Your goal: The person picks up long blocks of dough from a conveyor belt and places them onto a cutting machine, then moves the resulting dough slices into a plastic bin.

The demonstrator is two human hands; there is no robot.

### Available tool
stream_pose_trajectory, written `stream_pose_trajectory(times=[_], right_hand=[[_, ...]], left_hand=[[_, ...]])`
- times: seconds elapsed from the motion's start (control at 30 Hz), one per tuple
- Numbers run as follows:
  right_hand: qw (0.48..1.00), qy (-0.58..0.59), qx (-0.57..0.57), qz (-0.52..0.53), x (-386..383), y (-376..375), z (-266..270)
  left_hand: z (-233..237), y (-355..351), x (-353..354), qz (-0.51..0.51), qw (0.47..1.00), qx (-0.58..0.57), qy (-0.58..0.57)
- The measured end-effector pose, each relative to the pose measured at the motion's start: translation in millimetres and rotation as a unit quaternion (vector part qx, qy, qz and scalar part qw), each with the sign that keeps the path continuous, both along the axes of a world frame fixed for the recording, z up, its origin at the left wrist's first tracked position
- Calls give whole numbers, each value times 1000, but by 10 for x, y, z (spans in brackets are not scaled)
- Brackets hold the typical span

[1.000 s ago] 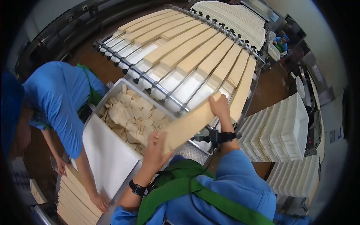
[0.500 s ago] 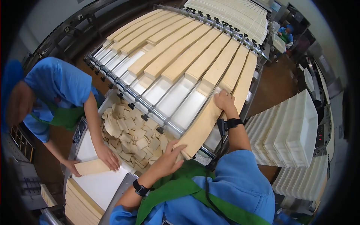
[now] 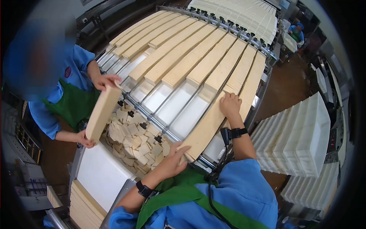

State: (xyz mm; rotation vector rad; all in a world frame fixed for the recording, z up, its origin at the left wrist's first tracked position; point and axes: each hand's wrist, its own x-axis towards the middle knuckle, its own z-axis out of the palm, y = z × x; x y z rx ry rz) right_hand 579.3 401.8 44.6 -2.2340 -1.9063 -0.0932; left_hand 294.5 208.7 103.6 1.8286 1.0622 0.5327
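A long stack of thin pale beige sheets lies over the near rail at the right side of the slatted conveyor. My left hand grips its near end, thumb and fingers around the edge. Farther up, my right hand is closed over the stack's far part, its fingertips beside the end of a neighbouring stack. More beige stacks lie side by side in lanes divided by thin metal rods. The undersides of both my hands are hidden.
At left, a co-worker holds a short beige stack tilted over a bin of beige scraps. A white board lies below. White plastic trays stand piled at right. Black knobs line the metal rail.
The co-worker has lifted the short stack off the white board and turned it up beside the rail. My hands and the long stack have hardly moved; the view has shifted slightly.
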Motion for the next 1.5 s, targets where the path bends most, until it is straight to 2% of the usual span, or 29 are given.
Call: stream_pose_trajectory(times=[0.1,0.2,0.23,0.27,0.3,0.33,0.4,0.5,0.6,0.67,0.77,0.8,0.9,0.93,1.03,1.1,1.17,1.2,1.23,1.3,1.4,1.47,1.5], right_hand=[[974,-65,195,97,-48,-122,-62],[959,61,183,207,-273,-382,-41],[951,142,129,242,-358,-515,32],[933,221,73,276,-446,-671,118],[905,259,79,328,-532,-837,151],[872,297,83,379,-622,-1008,191],[846,281,42,450,-837,-1380,500],[871,100,26,480,-958,-1632,581],[905,65,32,419,-960,-1582,349],[906,42,11,421,-983,-1598,333],[912,54,42,405,-1032,-1582,220],[919,45,42,389,-1024,-1593,225],[939,-11,31,342,-1057,-1566,91],[944,-36,21,327,-1053,-1562,58],[933,-8,10,358,-1099,-1481,29],[922,9,25,387,-1206,-1468,-9],[904,12,36,427,-1377,-1455,25],[880,37,81,466,-1538,-1448,-3],[879,67,56,468,-1748,-1491,39],[874,125,4,469,-2280,-1626,130],[777,162,-59,606,-3043,-1592,-110],[749,217,-54,624,-3695,-1793,-297],[746,221,-97,621,-4036,-1896,-358]], left_hand=[[-121,85,73,-11,1000,-4,-5],[-344,233,212,-21,998,33,-44],[-363,249,230,-23,998,29,-50],[-376,259,233,-23,998,26,-56],[-394,259,222,-21,998,23,-63],[-425,249,197,-11,996,27,-81],[-507,186,100,18,992,35,-116],[-607,172,-196,54,988,60,-132],[-648,86,-569,122,979,19,-165],[-746,5,-822,168,971,-10,-171],[-899,-224,-1083,275,946,9,-171],[-1107,-315,-1163,327,936,37,-126],[-1316,-658,-1485,461,881,-9,-105],[-1344,-795,-1594,505,850,-61,-134],[-1430,-1320,-1969,597,783,-21,-174],[-1598,-1748,-2264,660,739,41,-128],[-1722,-2242,-2527,731,667,121,82],[-1837,-2519,-2687,770,608,95,170],[-1930,-2779,-2828,798,542,65,256],[-1999,-3185,-2994,829,377,-48,410],[-1740,-3572,-3186,869,304,-133,368],[-1700,-3734,-3316,868,346,-169,314],[-1719,-3794,-3384,866,367,-185,286]])
